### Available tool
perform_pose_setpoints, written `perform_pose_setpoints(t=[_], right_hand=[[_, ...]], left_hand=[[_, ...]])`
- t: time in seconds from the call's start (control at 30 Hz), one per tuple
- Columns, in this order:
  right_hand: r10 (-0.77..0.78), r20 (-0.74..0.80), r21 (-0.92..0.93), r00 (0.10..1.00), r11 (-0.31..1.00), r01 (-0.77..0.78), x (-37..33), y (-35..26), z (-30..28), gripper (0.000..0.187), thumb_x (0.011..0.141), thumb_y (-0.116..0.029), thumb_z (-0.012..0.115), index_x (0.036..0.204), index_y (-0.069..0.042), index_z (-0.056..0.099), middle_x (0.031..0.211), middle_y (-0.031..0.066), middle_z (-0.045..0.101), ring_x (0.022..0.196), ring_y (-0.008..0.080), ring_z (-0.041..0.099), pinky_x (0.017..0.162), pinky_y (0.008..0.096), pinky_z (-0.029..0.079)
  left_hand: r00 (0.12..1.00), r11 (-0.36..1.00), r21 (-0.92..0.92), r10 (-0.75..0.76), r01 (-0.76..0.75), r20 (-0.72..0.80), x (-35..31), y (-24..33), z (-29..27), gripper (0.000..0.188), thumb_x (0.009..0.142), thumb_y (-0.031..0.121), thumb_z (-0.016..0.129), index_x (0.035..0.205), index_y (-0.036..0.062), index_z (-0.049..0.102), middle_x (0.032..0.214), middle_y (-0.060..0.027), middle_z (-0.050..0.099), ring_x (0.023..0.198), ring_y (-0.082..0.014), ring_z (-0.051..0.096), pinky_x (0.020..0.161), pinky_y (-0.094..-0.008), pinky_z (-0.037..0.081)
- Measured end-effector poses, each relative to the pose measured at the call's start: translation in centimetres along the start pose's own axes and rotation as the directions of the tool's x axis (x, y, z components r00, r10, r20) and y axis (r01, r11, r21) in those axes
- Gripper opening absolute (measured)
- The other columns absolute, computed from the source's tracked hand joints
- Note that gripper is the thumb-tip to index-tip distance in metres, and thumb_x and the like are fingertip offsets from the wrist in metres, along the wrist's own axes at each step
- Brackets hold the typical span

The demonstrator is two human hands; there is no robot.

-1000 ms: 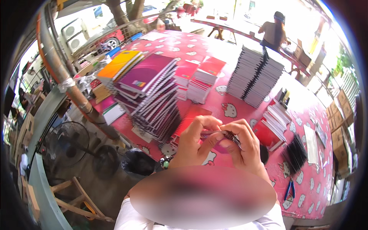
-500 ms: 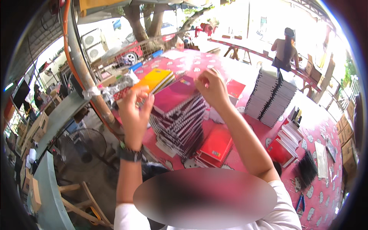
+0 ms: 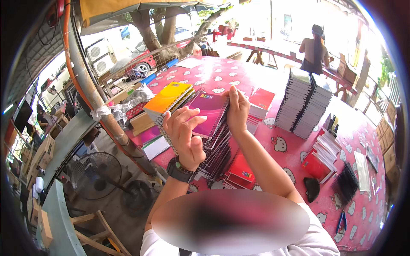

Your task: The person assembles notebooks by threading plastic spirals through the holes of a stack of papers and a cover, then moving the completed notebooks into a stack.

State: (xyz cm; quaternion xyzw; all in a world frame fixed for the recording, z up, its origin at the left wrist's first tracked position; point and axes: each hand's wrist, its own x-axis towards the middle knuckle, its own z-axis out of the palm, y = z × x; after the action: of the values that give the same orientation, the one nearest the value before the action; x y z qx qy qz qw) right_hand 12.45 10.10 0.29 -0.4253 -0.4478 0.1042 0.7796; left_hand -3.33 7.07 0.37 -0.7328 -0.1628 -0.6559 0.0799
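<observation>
A tall stack of spiral-bound notebooks [image 3: 217, 155] stands in front of me, topped by a purple notebook [image 3: 209, 112]. My left hand [image 3: 187, 138] is at the left side of this top notebook, its fingers apart and slightly bent, open. Along the spiral edge on the other side lies my right hand [image 3: 238, 112], its fingers stretched upward against the notebook, its thumb hidden. Left of the stack is a pile with a yellow-orange notebook [image 3: 168, 97] on top. Several red notebooks [image 3: 241, 170] lie close to the stack's right side.
A tall pile of bound white pages [image 3: 294, 104] stands at the right. Beyond it are red notebooks [image 3: 318, 160], black binding coils [image 3: 345, 181] and blue-handled pliers [image 3: 341, 222] on the pink tablecloth [image 3: 282, 170]. A fan [image 3: 96, 175] stands left of the table. Another person [image 3: 314, 51] is far off.
My left hand has moved right and down to the notebook's side. My right hand has come lower against the spiral edge. The view has shifted slightly.
</observation>
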Motion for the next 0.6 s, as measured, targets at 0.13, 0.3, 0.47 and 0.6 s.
perform_pose_setpoints(t=[0.13, 0.3, 0.47, 0.6], right_hand=[[0.038, -0.016, 0.112, 0.999, 0.993, -0.036, -0.6, 0.1, -0.2, 0.046, 0.098, -0.039, 0.046, 0.084, 0.001, 0.063, 0.066, 0.0007, 0.051, 0.065, 0.0079, 0.042, 0.061, 0.0261, 0.037], [0.050, 0.052, -0.003, 0.997, 0.999, -0.050, -2.5, -0.2, 0.5, 0.045, 0.098, -0.038, 0.046, 0.086, 0.004, 0.055, 0.068, 0.0019, 0.045, 0.069, 0.0107, 0.037, 0.064, 0.0264, 0.035], [-0.038, 0.021, -0.147, 0.999, 0.988, 0.041, -1.8, -0.1, -0.3, 0.036, 0.097, -0.034, 0.049, 0.093, 0.001, 0.058, 0.075, 0.0076, 0.053, 0.071, 0.0159, 0.044, 0.067, 0.0314, 0.040], [-0.456, -0.067, -0.345, 0.888, 0.845, 0.408, -2.3, -2.4, -0.4, 0.041, 0.097, -0.039, 0.044, 0.115, -0.003, 0.052, 0.112, 0.0144, 0.052, 0.108, 0.0280, 0.045, 0.096, 0.0419, 0.032]], left_hand=[[0.991, 0.997, 0.057, -0.046, 0.054, -0.128, -1.7, -1.3, -2.1, 0.055, 0.099, 0.041, 0.018, 0.092, 0.0099, 0.063, 0.101, -0.0059, 0.064, 0.110, -0.0264, 0.054, 0.108, -0.0498, 0.019], [0.998, 0.993, 0.100, -0.064, 0.066, -0.026, -1.1, -2.8, -1.1, 0.058, 0.099, 0.047, 0.017, 0.098, 0.0123, 0.063, 0.103, -0.0038, 0.060, 0.114, -0.0245, 0.050, 0.108, -0.0485, 0.014], [0.993, 0.989, 0.118, -0.078, 0.088, -0.089, -1.3, -2.5, 0.0, 0.056, 0.098, 0.047, 0.020, 0.105, 0.0123, 0.064, 0.114, -0.0047, 0.058, 0.120, -0.0256, 0.044, 0.108, -0.0492, 0.013], [0.981, 0.989, 0.095, -0.093, 0.111, -0.173, -1.4, -2.4, -1.4, 0.057, 0.099, 0.046, 0.021, 0.105, 0.0085, 0.063, 0.117, -0.0077, 0.057, 0.122, -0.0283, 0.044, 0.109, -0.0493, 0.016]])
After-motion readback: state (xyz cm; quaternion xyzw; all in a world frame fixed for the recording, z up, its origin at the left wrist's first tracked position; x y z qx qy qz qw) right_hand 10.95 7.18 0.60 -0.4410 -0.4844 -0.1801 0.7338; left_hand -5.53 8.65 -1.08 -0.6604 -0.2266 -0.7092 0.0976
